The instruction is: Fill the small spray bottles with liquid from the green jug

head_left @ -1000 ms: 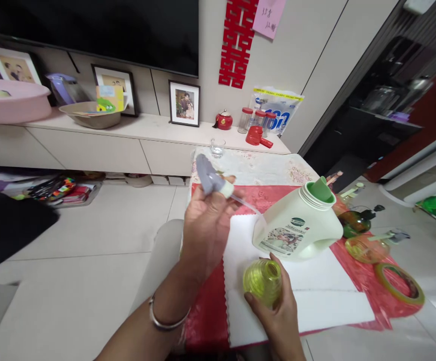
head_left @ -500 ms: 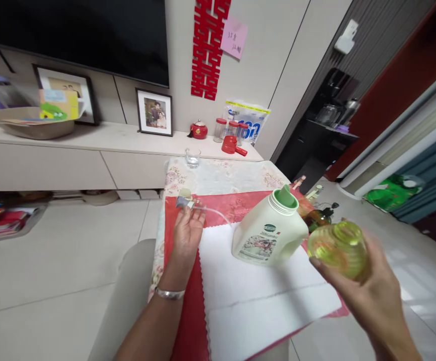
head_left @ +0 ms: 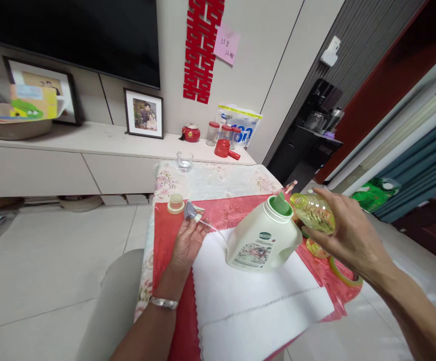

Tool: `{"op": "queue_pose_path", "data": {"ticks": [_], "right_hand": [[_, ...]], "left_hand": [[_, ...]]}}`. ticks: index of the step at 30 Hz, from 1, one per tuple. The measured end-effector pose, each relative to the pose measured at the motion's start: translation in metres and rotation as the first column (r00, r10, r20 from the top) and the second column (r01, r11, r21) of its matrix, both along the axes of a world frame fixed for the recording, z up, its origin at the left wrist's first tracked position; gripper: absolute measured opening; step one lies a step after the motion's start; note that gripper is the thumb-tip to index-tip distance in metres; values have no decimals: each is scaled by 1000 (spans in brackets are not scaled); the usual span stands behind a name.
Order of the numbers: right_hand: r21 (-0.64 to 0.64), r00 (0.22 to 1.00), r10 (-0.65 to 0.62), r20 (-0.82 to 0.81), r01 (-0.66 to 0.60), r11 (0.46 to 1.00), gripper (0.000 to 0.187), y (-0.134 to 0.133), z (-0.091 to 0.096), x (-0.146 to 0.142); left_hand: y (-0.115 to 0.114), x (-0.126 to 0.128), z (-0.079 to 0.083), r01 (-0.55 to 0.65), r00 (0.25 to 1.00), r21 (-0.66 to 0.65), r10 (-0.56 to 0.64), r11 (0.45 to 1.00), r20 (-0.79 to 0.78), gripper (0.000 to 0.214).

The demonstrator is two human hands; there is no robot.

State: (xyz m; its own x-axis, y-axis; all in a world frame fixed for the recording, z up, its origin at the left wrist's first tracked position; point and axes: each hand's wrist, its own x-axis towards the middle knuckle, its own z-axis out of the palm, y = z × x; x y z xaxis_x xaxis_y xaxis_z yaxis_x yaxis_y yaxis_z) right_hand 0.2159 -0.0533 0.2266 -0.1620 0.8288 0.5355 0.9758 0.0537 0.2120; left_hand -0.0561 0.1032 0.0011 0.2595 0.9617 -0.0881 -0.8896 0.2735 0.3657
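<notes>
A cream detergent jug (head_left: 255,250) with a green spout (head_left: 280,204) in its uncapped mouth stands on a white cloth (head_left: 240,311). My right hand (head_left: 356,233) is wrapped round a clear yellow bottle (head_left: 313,213), tilted with its neck beside the jug's mouth. Whether liquid flows cannot be seen. My left hand (head_left: 187,248), palm up, grips a grey pump head (head_left: 191,211) with a thin white tube that reaches towards the jug's side. A cream cap (head_left: 176,204) lies just beyond the left fingers.
Red sheeting (head_left: 165,235) covers part of the flowered tablecloth (head_left: 213,175). Behind the jug's right side sit a roll of tape (head_left: 343,275) and other bottles, partly hidden. A glass cup (head_left: 184,161) stands at the far edge, near a low cabinet (head_left: 127,170).
My right hand has brought the yellow bottle left and tipped its neck to the jug's mouth. My left hand still holds the pump head, now nearer and turned more into view.
</notes>
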Motion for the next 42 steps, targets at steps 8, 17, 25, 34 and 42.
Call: {"op": "queue_pose_path", "data": {"ticks": [8,17,25,34,42], "right_hand": [[-38,982,-53,182,61,997,68,8,14,4],[2,937,-69,343,73,997,59,10,24,-3],[8,891,-121,437,130,991,58,9,36,-13],[37,853,-158,498,162,986,59,8,45,-17],[30,848,-175,500,185,982,57,7,48,-20]], "left_hand": [[-1,1,-1,6,1000,-25,-6,1000,5,19],[-2,1,-2,24,1000,-40,-24,999,10,21],[-1,1,-6,34,999,-13,-34,999,-1,23],[1,2,-11,45,999,7,-45,999,7,25],[-1,2,-8,43,999,-12,-43,999,15,28]]}}
